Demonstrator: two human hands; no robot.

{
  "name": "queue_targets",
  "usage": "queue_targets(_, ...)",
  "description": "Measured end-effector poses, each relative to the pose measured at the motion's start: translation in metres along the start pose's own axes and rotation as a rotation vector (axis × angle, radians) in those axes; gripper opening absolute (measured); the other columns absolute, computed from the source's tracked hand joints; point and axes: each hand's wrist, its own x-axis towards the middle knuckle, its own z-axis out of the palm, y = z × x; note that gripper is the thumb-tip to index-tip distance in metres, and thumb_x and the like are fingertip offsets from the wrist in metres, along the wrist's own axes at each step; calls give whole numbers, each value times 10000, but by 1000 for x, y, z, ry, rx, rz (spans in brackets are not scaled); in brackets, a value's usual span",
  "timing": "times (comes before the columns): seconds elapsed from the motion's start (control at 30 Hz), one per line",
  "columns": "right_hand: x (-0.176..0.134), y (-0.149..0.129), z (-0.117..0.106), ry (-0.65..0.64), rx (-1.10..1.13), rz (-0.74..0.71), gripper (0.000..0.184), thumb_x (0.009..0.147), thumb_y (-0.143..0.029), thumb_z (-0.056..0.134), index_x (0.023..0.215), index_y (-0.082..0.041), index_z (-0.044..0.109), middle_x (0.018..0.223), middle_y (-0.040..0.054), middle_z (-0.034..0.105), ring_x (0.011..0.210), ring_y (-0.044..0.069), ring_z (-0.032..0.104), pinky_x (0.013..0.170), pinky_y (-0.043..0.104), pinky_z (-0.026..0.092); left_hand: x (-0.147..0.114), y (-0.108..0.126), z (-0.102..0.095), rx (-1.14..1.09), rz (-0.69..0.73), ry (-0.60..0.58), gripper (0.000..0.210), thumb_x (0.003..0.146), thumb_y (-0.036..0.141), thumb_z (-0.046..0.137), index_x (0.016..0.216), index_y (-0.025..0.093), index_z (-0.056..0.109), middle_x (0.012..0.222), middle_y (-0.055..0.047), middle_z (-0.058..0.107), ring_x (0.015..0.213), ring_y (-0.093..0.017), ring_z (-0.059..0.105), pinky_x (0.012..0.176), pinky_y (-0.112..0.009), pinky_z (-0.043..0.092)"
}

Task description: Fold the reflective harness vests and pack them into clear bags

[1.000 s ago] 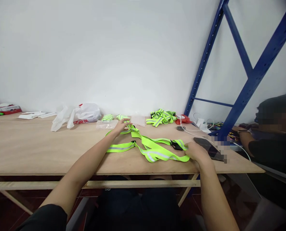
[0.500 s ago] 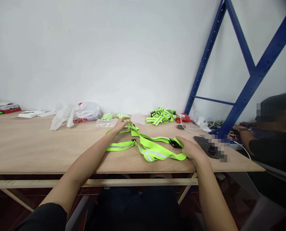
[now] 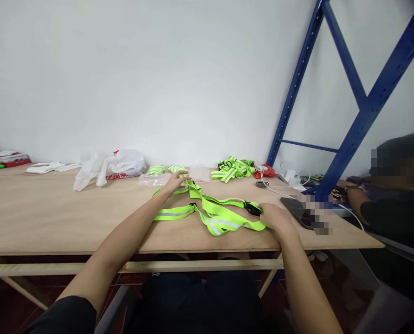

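Observation:
A neon-yellow reflective strap harness [image 3: 224, 223] with silver-grey stripes lies loosely spread on the table in front of me. My left hand [image 3: 175, 183] is at its far end, fingers closed on the strap there. At the right end, my right hand [image 3: 275, 218] has its fingers curled around the strap beside a black buckle [image 3: 252, 208]; the fingertips are partly hidden. One strap loop passes under my left forearm, with a small black slider at its inner end.
Along the wall stand a white plastic bag [image 3: 125, 163], clear packets [image 3: 154, 179], folded neon straps [image 3: 155, 170] and a pile of similar straps [image 3: 234, 169]. A phone [image 3: 297, 212] and white cable [image 3: 276, 189] lie right, near a blue rack post [image 3: 353, 132]. Another person [image 3: 391, 208] sits beyond.
My right hand has shifted slightly and its fingers have curled in on the strap end near the buckle. My left fingers have drawn closer together; the harness has barely moved.

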Motion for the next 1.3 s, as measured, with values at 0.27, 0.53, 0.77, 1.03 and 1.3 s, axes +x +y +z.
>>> queue_targets(0.27,2,10,-6,85,100,-9,305,902,-270,477,974,-200,765,1106,152,738,1024,299,681,788,337,479,0,1,0,12,4,5,467,706,412,731,1128,243,625,1136,-71,698,1080,-259,660,852,-382,563)
queue_targets(0.53,11,42,0,282,721,-133,387,834,-488,557,907,-192,796,853,65,772,717,261,692,659,323,496,0,0,1,-73,1,-17,423,731,386,732,1104,239,599,1083,-70,733,1056,-255,690,852,-390,569)
queue_targets(0.77,12,53,3,287,1089,-67,366,731,-471,675,892,-158,777,769,54,756,648,226,661,567,303,521,6,0,0,-204,-12,67,444,750,268,694,1160,228,529,1052,-97,749,920,-253,736,754,-396,590)
queue_targets(1.03,15,60,14,317,1402,-75,562,737,-438,740,1205,-133,674,891,87,757,719,215,696,598,292,553,15,-4,-13,-294,-57,242,448,786,271,664,1189,220,475,1068,-117,741,965,-240,730,758,-370,595)
queue_targets(1.3,17,69,16,244,1568,-58,445,745,-392,749,1137,-203,655,768,13,708,575,127,669,579,230,574,19,-7,-17,-216,-99,262,434,780,286,652,1170,251,464,1150,-100,704,890,-215,733,777,-386,602)
